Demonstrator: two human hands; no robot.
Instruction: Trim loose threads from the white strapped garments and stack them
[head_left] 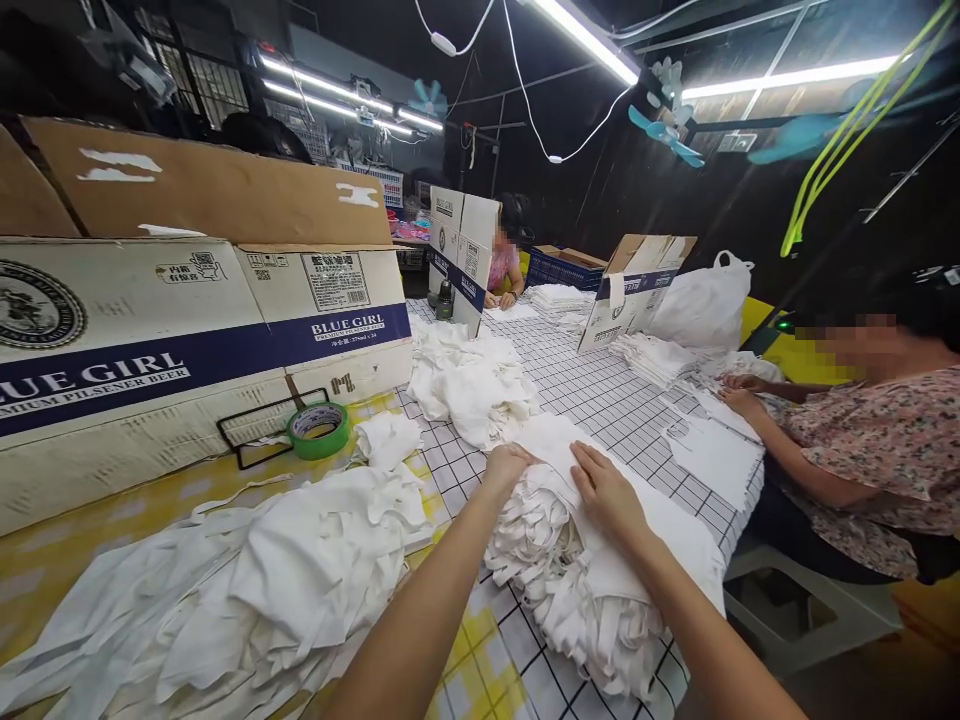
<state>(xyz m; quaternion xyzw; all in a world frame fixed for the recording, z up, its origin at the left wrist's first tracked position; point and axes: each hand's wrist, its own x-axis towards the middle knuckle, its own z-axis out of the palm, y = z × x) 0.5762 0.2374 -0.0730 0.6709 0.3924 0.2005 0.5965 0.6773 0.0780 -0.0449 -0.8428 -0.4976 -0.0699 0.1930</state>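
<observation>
In the head view, a thick stack of white cloth pieces [660, 520] lies on the table in front of me, its near side showing many folded, strap-like edges. At the stack's far left corner, my left hand [508, 466] has its fingers closed on the edge of the top white cloth [551, 440]. My right hand [606, 492] rests flat on top of the stack, fingers stretched out and palm down. A loose heap of white cloth [300, 590] lies left of my left forearm. Another crumpled white pile [472, 380] sits just beyond my left hand.
Large beer cartons [202, 320] stand along the left, with a green tape roll [319, 430] and a black wire frame [259, 440] before them. On the right a co-worker [862, 440] handles white cloth. Another person [506, 270] works at the far end. Cardboard [637, 285] stands upright on the table.
</observation>
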